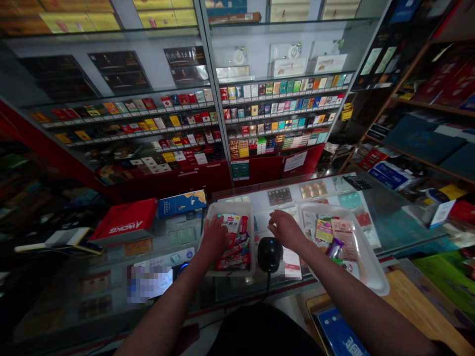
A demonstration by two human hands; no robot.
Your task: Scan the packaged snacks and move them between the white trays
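The left hand (215, 238) spreads a loose, wide grip over snack packets (234, 260) in a white bin (253, 237), while the right hand (286, 229) curls, holding anything or not I can't tell, near a black scanner (270, 254) on the glass bench (395, 217).

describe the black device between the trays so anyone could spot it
Find the glass counter before the stocked shelves. Between the left white tray and the right white tray, near the right hand, is a black device. Its rounded head and trailing cable set it apart from both trays.
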